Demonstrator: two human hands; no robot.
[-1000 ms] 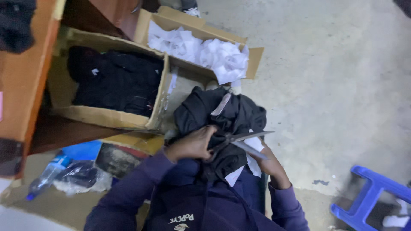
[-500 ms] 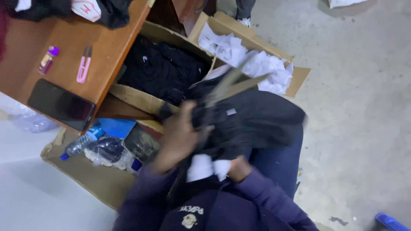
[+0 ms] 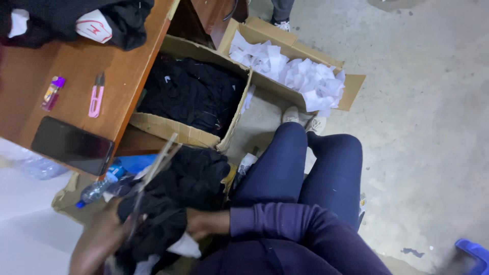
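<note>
Nearest, at the lower left: left hand gripping a pair of scissors, blades slanting up and to the right over a black garment, motion-blurred. Just right of it: right hand, purple sleeve behind, fingers clenching the same black garment beside a white patch of it. Garment bunching over the left of the lap, just left of the dark blue trousers.

Lying on the floor to the left, under the bench edge: a plastic bottle with a blue cap.

Further off on the left, resting on the wooden bench: a dark phone, a pink thread clipper, a small purple lighter, and at the far edge a heap of dark clothes.

Sitting right of the bench on the floor: a cardboard box holding black clothes. Standing beyond it, to the right: a second cardboard box holding white paper scraps.

Showing at the far top: another person's shoe.
</note>
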